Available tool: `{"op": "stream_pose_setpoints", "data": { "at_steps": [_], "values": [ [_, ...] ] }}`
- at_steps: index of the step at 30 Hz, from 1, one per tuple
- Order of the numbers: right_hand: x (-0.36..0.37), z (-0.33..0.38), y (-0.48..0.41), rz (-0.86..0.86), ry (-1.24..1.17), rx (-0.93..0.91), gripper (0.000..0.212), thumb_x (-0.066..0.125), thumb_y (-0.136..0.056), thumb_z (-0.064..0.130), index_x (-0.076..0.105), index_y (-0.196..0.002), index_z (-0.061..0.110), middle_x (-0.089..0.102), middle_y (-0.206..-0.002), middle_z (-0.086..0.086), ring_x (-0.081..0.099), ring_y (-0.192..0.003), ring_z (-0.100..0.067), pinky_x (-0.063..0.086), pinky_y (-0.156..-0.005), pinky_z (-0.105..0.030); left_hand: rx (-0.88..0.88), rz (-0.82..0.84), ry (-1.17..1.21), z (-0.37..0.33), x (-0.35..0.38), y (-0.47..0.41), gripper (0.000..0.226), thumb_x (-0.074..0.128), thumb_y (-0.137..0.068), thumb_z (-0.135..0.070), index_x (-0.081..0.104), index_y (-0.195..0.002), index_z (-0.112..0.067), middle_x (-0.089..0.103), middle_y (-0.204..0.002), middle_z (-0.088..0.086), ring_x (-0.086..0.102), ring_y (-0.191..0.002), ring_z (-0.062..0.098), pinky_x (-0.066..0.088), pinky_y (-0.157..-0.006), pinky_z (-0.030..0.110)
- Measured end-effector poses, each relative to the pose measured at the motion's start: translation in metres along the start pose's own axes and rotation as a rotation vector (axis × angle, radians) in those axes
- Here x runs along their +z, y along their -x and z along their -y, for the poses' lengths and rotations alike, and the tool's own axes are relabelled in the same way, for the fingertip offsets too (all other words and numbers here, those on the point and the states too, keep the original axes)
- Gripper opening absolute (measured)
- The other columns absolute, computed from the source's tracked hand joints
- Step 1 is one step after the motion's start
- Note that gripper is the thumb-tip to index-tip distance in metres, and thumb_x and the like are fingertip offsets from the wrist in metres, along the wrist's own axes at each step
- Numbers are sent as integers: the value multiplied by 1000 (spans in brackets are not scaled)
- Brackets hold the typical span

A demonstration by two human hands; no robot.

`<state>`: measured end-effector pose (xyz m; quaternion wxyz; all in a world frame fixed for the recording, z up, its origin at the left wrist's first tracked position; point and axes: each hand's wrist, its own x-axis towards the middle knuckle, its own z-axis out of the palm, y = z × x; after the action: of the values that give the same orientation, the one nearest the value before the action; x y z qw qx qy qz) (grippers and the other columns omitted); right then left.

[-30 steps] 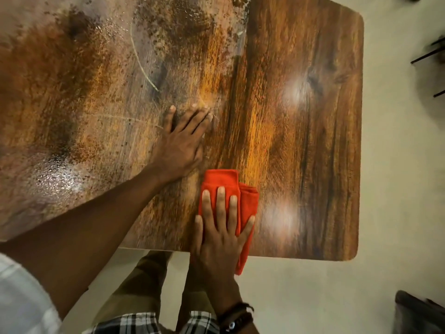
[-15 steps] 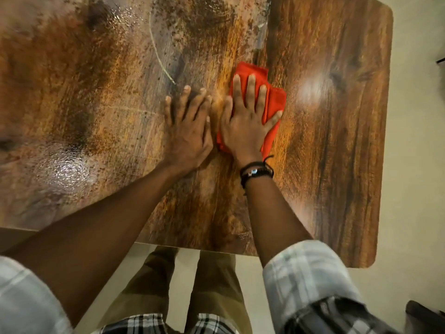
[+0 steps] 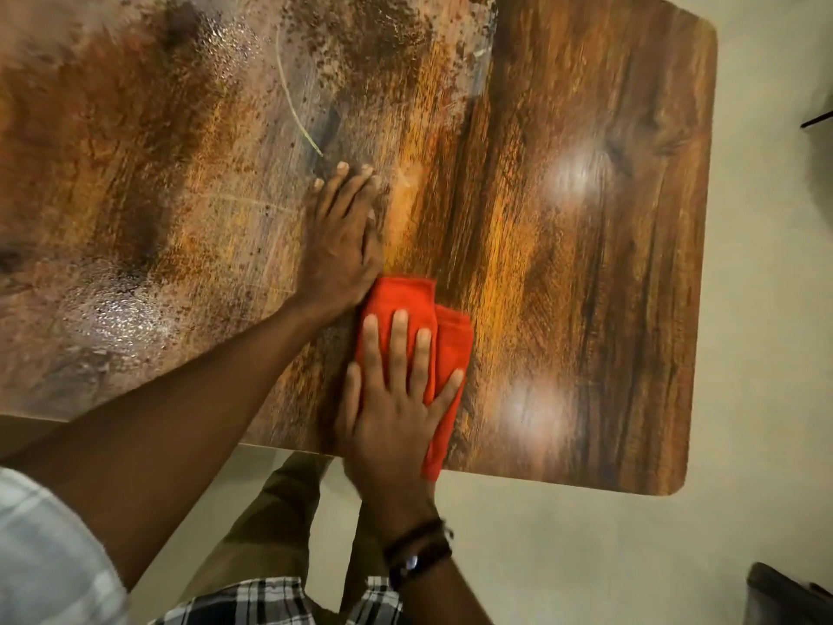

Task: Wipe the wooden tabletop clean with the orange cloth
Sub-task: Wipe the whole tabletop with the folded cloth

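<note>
Right hand spread flat, palm down on folded orange cloth at near edge of brown wooden tabletop; left hand flat, empty, just beyond cloth.

one wooden tabletop. one orange cloth, folded. two hands on the table: one left hand on bare wood, one right hand on the cloth. one dark wristband on the right wrist. two bright light reflections on the right half of the top, one far, one near. one wet beaded patch at left.
</note>
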<state>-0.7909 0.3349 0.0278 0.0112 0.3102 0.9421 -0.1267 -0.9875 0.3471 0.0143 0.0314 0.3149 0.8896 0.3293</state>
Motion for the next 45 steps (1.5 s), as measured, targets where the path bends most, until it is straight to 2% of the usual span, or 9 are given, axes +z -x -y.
{"op": "stream_pose_setpoints", "data": {
  "at_steps": [3, 6, 11, 20, 24, 29, 35, 39, 45],
  "values": [
    [6, -2, 39, 22, 29, -35, 57, 28, -105, 49, 19, -160, 36, 13, -169, 5, 12, -156, -22, 15, -114, -72, 31, 11, -27, 0, 0, 0, 53, 27, -100, -23, 44, -145, -3, 39, -155, 13, 24, -149, 29, 14, -122, 54],
    [2, -8, 11, 31, 58, -46, 57, 29, -106, 48, 16, -160, 37, 9, -170, 5, 7, -157, -22, 12, -112, -76, 47, 27, -67, 1, 1, 0, 54, 27, -99, -24, 43, -146, -4, 40, -154, 12, 25, -148, 29, 14, -121, 54],
    [-10, -19, -92, -26, -15, 35, 56, 22, -106, 47, 13, -160, 37, 3, -170, 6, -4, -157, -20, 0, -113, -76, 58, 19, -78, 1, 3, 0, 53, 30, -98, -23, 44, -146, -5, 42, -153, 12, 28, -147, 27, 17, -121, 54],
    [-39, -26, -291, -9, -52, 59, 55, 22, -108, 45, 10, -160, 38, 1, -170, 6, -4, -157, -20, 0, -112, -77, 72, 33, -113, -1, 4, -1, 51, 31, -100, -23, 43, -146, -6, 40, -155, 10, 27, -148, 23, 16, -121, 52],
    [-34, -26, -275, -40, -18, 27, 56, 21, -107, 45, 10, -161, 35, 1, -170, 5, -2, -157, -21, 1, -113, -76, 47, -31, -59, -5, 0, -5, 42, 41, -101, -24, 55, -137, -7, 53, -144, 8, 41, -140, 22, 26, -117, 48],
    [-19, -14, -168, -55, -44, -33, 57, 24, -105, 46, 15, -161, 35, 3, -170, 6, -3, -157, -20, 0, -114, -73, 8, -113, -66, -5, -11, -64, 31, 41, -102, -29, 64, -111, -11, 66, -109, 7, 58, -104, 27, 39, -94, 44],
    [-13, -16, -147, -22, -12, -40, 57, 30, -104, 47, 17, -159, 40, 6, -169, 10, 0, -157, -18, 1, -114, -75, 30, -38, -178, 13, 5, -162, 42, 35, -101, -34, 56, -129, -10, 55, -133, 10, 46, -125, 30, 30, -106, 44],
    [-21, -26, -233, -58, 29, -17, 57, 26, -104, 49, 14, -160, 41, 3, -170, 9, -4, -157, -18, -4, -114, -74, 32, 60, -320, 21, 18, -173, 58, 26, -101, -39, 34, -152, -13, 32, -158, 7, 24, -147, 28, 15, -120, 48],
    [-42, -28, -394, -37, -32, -13, 57, 26, -106, 47, 9, -160, 39, -3, -170, 7, -7, -157, -20, -6, -112, -77, 28, 105, -397, 20, 21, -175, 60, 19, -103, -39, 23, -156, -11, 20, -164, 7, 12, -152, 23, 5, -123, 50]
  ]
}}
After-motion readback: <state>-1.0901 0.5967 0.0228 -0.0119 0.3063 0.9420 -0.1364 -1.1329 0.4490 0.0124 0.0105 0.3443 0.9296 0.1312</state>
